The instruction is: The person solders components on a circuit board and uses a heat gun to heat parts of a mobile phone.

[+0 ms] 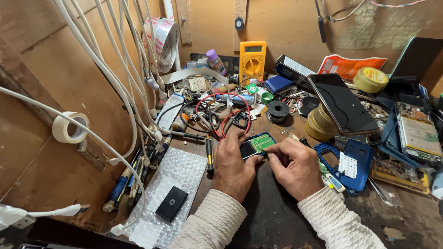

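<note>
Hands grip a small opened phone [255, 145] at bench centre: left hand [232, 162] clasps its lower end, right hand [294, 165] pinches the three o'clock edge; yellow multimeter [252, 60] stands at twelve o'clock.

Free tabletop [272, 216]: dark bare patch between and just below the two hands, running toward the sleeves. Approach from the near edge open.

Left of left hand [233, 166]: screwdriver [209, 154] lies just beside it; beyond, bubble wrap [170, 184] carrying a black block [171, 203]. Farther left, white cables [115, 78] hang down across the wall, with pens [124, 180] leaning beneath.

Ahead of both hands: red and black leads [226, 113] looped close to the fingertips, then dense clutter up to the multimeter [252, 60].

Right of right hand [293, 168]: blue phone shell [353, 166] just beside, phone [344, 103] propped on tape rolls [320, 124] above it. Open handset [417, 131] farther right. No gap there.
</note>
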